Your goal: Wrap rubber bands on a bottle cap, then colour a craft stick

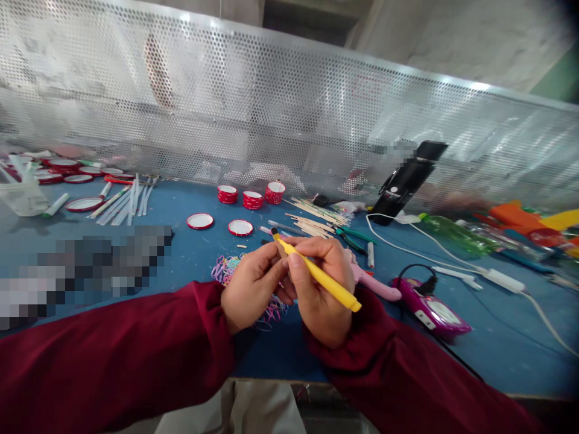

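My right hand (322,288) is closed round a yellow pen-like tool (316,272), its dark tip pointing up and left. My left hand (253,283) is closed in a pinch right at that tip, holding something small I cannot make out. Both hands hover just above a heap of coloured rubber bands (226,268) on the blue table (190,253). Dark red sleeves cover both arms.
Red-and-white lids (240,227) and small stacks of them (252,199) lie beyond the hands, with wooden sticks (312,220) and green-handled pliers (355,236). A pink glue gun (375,284), a purple device (432,310) with cables and a black bottle (404,181) stand to the right. A perforated metal screen (289,114) backs the table.
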Tool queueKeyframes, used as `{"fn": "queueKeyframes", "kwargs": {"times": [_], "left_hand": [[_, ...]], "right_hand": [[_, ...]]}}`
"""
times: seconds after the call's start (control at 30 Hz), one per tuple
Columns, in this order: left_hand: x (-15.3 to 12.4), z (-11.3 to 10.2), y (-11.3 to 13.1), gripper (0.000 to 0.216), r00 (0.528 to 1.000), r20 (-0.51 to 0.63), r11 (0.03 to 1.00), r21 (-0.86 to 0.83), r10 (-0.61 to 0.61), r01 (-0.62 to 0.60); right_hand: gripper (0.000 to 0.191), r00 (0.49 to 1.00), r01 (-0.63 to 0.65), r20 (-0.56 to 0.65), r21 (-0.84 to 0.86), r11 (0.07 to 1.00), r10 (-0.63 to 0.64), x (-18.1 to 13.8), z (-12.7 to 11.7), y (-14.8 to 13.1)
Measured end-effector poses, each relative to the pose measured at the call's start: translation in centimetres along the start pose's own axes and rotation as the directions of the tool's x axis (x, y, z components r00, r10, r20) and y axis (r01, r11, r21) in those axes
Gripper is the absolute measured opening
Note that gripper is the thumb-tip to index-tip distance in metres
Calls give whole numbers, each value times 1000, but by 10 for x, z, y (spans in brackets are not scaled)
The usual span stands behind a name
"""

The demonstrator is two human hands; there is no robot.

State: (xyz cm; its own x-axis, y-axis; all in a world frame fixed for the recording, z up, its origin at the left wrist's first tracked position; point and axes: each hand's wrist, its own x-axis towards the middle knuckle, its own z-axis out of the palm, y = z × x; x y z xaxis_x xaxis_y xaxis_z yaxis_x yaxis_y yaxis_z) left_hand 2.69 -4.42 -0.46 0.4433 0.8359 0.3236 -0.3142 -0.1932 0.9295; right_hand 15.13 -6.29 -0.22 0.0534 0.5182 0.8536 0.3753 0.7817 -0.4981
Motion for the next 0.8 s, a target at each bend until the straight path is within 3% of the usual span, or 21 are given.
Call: {"fn": "queueKeyframes", "kwargs": {"times": [0.37, 0.8], "left_hand": [[0, -1, 2, 36, 1000, -12, 1000, -8, 4, -4], [-1, -1, 2, 36, 1000, 3, 997, 78, 16, -16]], "right_hand": [[11, 998, 51, -39, -83, 995, -55, 0, -3, -1], [14, 997, 73, 12, -123, 990, -72, 2, -5, -1]]}}
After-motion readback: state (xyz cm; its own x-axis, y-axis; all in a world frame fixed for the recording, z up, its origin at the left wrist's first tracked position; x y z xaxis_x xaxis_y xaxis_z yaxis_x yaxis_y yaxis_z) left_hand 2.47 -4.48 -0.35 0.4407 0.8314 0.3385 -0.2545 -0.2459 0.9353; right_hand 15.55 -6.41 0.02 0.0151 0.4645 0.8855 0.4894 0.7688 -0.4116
